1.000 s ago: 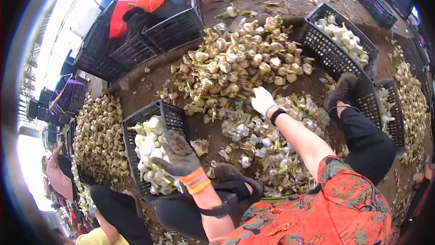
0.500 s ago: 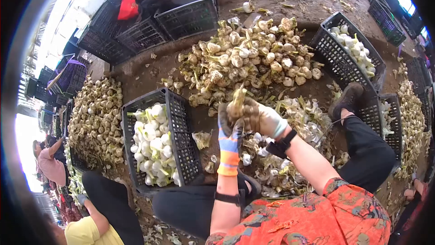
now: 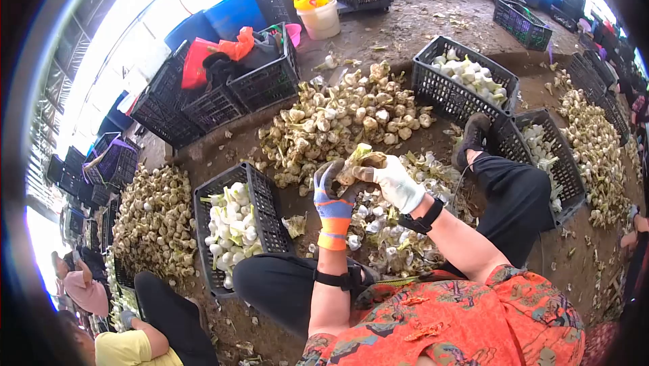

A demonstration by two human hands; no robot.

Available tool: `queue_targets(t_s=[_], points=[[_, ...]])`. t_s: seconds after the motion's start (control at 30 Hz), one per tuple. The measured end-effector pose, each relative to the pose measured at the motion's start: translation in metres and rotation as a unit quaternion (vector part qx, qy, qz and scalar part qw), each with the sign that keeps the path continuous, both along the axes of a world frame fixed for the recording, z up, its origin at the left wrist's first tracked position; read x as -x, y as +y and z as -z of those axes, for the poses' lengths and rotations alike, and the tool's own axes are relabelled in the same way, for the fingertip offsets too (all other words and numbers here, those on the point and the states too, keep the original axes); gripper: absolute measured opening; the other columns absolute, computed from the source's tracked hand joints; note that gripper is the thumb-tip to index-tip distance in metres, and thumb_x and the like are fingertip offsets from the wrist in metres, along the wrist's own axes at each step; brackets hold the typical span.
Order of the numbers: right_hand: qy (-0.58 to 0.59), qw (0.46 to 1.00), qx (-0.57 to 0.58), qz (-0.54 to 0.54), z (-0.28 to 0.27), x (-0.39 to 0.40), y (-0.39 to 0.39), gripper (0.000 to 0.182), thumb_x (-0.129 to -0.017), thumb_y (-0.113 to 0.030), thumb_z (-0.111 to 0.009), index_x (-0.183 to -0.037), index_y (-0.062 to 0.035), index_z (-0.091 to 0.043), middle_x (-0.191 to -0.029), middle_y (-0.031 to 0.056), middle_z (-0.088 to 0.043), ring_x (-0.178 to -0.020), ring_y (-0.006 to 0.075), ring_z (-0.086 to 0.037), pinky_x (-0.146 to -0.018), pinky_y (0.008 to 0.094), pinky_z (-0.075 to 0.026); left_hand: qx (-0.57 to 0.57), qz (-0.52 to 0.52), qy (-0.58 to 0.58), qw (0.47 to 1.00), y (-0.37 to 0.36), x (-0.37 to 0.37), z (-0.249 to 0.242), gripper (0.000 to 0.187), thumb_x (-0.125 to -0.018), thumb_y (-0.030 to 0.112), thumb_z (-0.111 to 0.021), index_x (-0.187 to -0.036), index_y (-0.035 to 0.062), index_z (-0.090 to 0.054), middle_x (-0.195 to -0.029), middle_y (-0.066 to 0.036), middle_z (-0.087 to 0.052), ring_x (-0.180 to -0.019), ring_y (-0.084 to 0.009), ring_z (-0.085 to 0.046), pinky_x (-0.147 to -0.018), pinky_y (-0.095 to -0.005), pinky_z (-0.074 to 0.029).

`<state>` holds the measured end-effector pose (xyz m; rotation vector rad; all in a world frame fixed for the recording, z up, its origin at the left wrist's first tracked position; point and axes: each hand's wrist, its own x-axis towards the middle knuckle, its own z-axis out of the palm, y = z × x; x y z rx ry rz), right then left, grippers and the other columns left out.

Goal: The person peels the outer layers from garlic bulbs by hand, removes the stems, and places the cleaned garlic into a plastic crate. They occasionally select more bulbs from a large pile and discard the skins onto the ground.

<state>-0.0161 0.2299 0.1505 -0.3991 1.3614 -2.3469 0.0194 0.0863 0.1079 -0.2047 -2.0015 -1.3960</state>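
A dirty, unpeeled garlic bulb [image 3: 350, 168] with a short cut stem is held up between my two hands. My left hand [image 3: 330, 189], in a blue, purple and orange glove with dark soiled fingers, closes round the bulb's left side. My right hand [image 3: 397, 185], in a whitish glove with brown fingertips, pinches it from the right. Just beyond lies a heap of unpeeled garlic [image 3: 345, 119]. Below my hands are loose garlic skins [image 3: 405, 241]. To the left stands a black crate [image 3: 267, 212] of cleaned white garlic bulbs [image 3: 232, 224].
Black crates with white garlic stand at the right, one farther back [image 3: 433, 88] and one nearer [image 3: 571, 176]. More garlic heaps lie left [image 3: 152, 217] and right [image 3: 595, 143]. Crates with bags [image 3: 263, 92] and a bucket [image 3: 320, 19] stand behind. A co-worker in yellow [image 3: 128, 346] sits at left.
The view has tilted up, showing more of the background. My right hand has shifted its grip on the garlic bulb, whose stem now leans to the right.
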Motion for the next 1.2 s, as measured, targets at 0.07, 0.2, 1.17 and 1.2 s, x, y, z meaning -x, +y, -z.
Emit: queue_targets(t_s=[0.07,0.2,1.17,1.2], points=[[-0.009,1.000,0.011,-0.016,-0.006,-0.008,0.010,0.027,-0.083,-0.014,-0.068,-0.107,-0.0016,-0.063,-0.098,0.0041,-0.066,-0.086,0.0121,-0.062,-0.075,0.0263,-0.050,-0.065,0.036,-0.018,0.997,0.006,-0.006,-0.009,0.063,-0.059,0.002,-0.084,-0.116,0.0020,-0.057,-0.117,-0.009,-0.054,-0.108,-0.0209,-0.054,-0.093,-0.0327,-0.044],[-0.013,1.000,0.023,-0.004,-0.007,-0.013,0.020,0.026,-0.083,-0.013,-0.068,-0.105,-0.0009,-0.063,-0.098,0.0040,-0.066,-0.087,0.0122,-0.062,-0.076,0.0267,-0.050,-0.030,0.054,0.009,0.998,0.012,-0.008,-0.014,0.060,-0.060,0.001,-0.082,-0.115,0.0025,-0.057,-0.117,-0.009,-0.051,-0.108,-0.0222,-0.054,-0.092,-0.0328,-0.046],[-0.083,0.996,0.001,0.018,0.003,-0.001,0.030,0.031,-0.080,-0.001,-0.064,-0.111,-0.0034,-0.060,-0.099,0.0046,-0.066,-0.084,0.0142,-0.064,-0.071,0.0272,-0.053,0.003,0.029,0.010,1.000,0.014,0.008,-0.005,0.052,-0.056,0.010,-0.087,-0.102,0.0064,-0.062,-0.110,-0.009,-0.053,-0.101,-0.0251,-0.054,-0.087,-0.0337,-0.046],[-0.106,0.994,-0.010,0.021,0.004,0.002,0.031,0.029,-0.079,-0.001,-0.063,-0.108,-0.0014,-0.062,-0.099,0.0064,-0.066,-0.088,0.0143,-0.064,-0.075,0.0289,-0.053,0.044,0.025,0.020,0.999,0.014,0.007,-0.009,0.052,-0.056,0.009,-0.086,-0.102,0.0085,-0.063,-0.110,-0.010,-0.052,-0.101,-0.0263,-0.054,-0.086,-0.0354,-0.047]])
